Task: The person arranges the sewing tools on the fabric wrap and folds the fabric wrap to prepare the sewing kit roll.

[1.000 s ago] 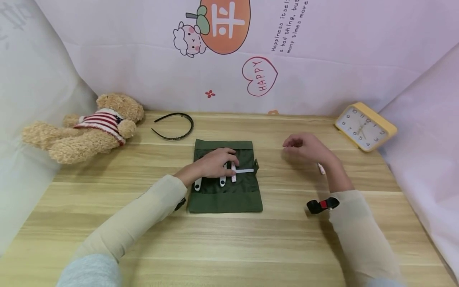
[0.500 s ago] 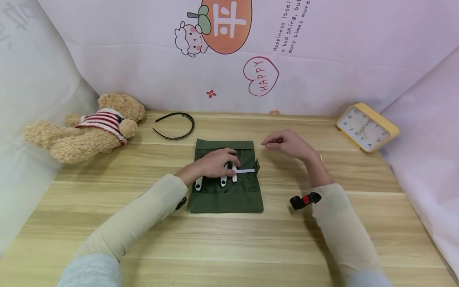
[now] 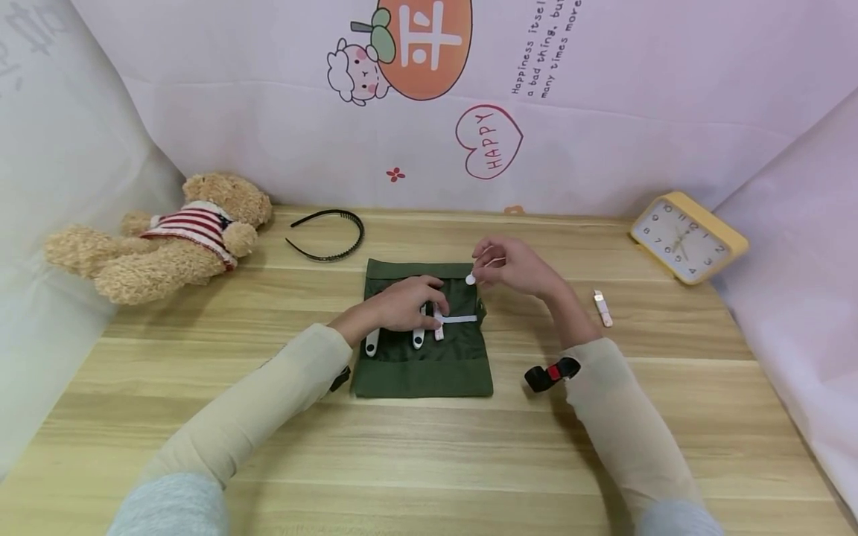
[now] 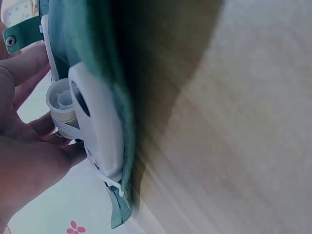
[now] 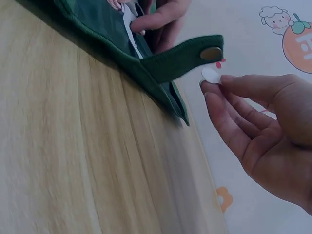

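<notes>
A dark green fabric pouch (image 3: 422,378) lies unrolled on the table. White elastic (image 3: 459,319) crosses it, with slim white pieces (image 3: 372,343) and a pink-and-white piece (image 3: 439,332) lying along the pouch. My left hand (image 3: 402,305) lies over these, thumb and forefinger pinching the elastic. In the left wrist view its fingers curl behind a white spool (image 4: 63,100), beside a white handle with a dark oval mark (image 4: 100,126). My right hand (image 3: 512,266) pinches a small white disc (image 5: 211,75) between thumb and forefinger, just above the pouch's far right corner, near the snap tab (image 5: 187,57).
A slim pink-and-white piece (image 3: 602,308) rests on the wooden table at right, below the yellow alarm clock (image 3: 687,237). A black headband (image 3: 328,237) lies behind the pouch. The teddy bear (image 3: 167,238) is on its side at left. A printed cloth (image 3: 570,149) hangs behind.
My right hand has moved left from beside the pouch to its far right corner. The white disc now shows at its fingertips, and the slim piece at right is uncovered. My left hand stays put.
</notes>
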A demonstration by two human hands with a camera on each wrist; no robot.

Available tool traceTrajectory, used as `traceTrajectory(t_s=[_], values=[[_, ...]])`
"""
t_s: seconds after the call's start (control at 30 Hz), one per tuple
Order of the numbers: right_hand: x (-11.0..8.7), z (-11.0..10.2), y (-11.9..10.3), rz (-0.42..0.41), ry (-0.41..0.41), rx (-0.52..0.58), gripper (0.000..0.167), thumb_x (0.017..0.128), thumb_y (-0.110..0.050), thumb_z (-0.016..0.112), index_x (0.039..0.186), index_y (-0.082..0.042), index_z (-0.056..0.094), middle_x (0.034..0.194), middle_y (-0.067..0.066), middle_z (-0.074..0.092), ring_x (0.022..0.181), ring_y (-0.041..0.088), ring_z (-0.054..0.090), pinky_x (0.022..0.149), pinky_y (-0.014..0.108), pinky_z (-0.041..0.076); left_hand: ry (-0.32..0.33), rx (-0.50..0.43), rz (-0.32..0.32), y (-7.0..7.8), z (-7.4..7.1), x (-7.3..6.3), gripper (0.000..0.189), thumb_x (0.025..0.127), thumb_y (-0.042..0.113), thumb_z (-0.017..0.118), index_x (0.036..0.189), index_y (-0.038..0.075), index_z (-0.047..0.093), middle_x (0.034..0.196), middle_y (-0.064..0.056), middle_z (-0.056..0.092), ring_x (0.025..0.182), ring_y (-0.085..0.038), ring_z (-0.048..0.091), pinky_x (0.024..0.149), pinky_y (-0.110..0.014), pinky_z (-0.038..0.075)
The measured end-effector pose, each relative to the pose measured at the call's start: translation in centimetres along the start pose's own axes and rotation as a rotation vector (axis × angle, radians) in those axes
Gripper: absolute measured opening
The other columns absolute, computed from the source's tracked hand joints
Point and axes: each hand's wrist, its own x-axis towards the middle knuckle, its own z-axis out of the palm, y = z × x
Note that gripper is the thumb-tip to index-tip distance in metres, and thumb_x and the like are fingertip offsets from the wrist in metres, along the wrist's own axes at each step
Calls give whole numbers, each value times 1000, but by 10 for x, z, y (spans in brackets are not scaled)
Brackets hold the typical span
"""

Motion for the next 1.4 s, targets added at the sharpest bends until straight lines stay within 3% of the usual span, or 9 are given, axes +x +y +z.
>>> traceTrajectory(t_s=[0.27,0.57,0.77,1.07,1.4], values=[[7,9,-3,1,-55,-38,20,97,-1,66,113,10,62,100,21,67,88,37,69,74,42,61,-18,-2,-6,2,-1,1,22,97,23,72,116,14,73,157,-17,40,150,-31,28,116,-46,32],[15,22,2,5,-194,-103,11,98,-1,63,107,6,66,93,14,73,80,28,69,71,37,58,-22,-9,-28,4,-1,4,17,96,19,74,112,15,71,149,-13,50,151,-31,26,116,-44,33],[16,24,2,36,-235,-108,10,97,2,63,105,6,67,88,14,72,76,23,63,66,32,51,-43,-11,-46,7,-2,3,24,97,17,72,120,14,71,159,-18,36,151,-34,24,118,-48,29],[19,22,1,93,-297,-122,11,96,2,64,106,6,67,91,14,73,80,24,64,67,32,50,-57,-78,-49,7,-2,4,23,96,13,72,119,13,71,161,-18,32,154,-30,16,122,-55,11],[24,22,1,119,-377,-113,10,94,4,67,104,3,70,95,14,75,90,25,71,78,33,55,-59,-113,-56,9,-2,3,19,97,11,71,116,13,68,160,-16,35,154,-28,14,120,-61,5]])
